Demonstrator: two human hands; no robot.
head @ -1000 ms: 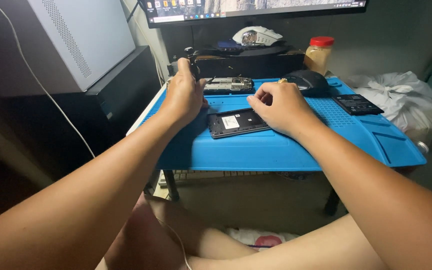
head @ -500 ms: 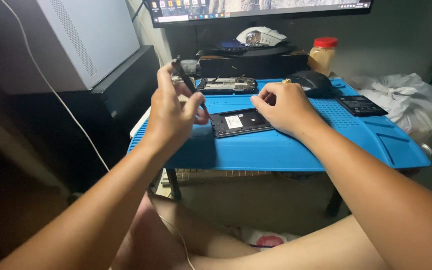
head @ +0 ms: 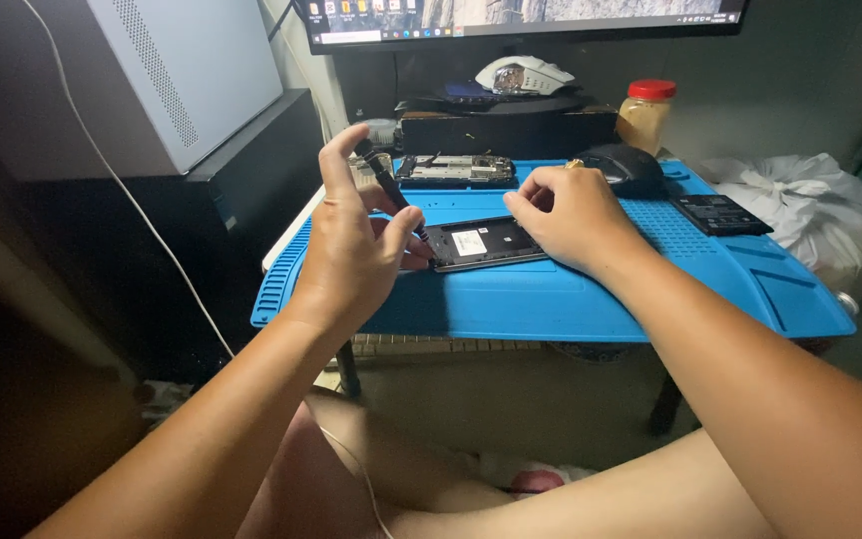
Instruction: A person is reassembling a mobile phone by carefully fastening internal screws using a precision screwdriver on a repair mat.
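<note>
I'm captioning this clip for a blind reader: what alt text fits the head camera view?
A person's left hand holds a thin dark screwdriver at an opened phone lying on a blue work mat, while the right hand rests on the phone's far end. Behind it lie a second opened phone, a dark mouse and a red-lidded jar, beneath a monitor.

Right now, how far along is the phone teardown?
Done: the opened black phone lies bare on the blue silicone mat, a separate board frame behind and a flat black battery aside. In hand: left hand angles a slim black screwdriver; right hand steadies the phone. Remaining: unclear.
</note>
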